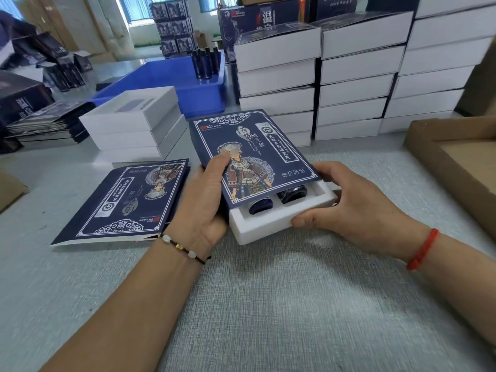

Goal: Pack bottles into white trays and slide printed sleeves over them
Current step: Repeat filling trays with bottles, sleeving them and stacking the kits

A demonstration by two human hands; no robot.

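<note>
Navy printed sleeve (pixel 251 157) covers most of the white tray (pixel 271 224) on the desk (pixel 268 304); the near end of the tray sticks out, showing the ends of two dark bottles (pixel 276 201). Left hand (pixel 206 202) grips the sleeve's left edge, thumb on the printed top, other fingers hidden underneath; right hand (pixel 349 202) holds the tray's exposed end, thumb on the front wall, fingers curled round the right side. Flat spare sleeves (pixel 120 200) lie just left, stacked sleeved boxes (pixel 349 76) behind.

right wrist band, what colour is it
Red: a thin cord band around the right wrist, clearest in the head view, the only view.
</note>
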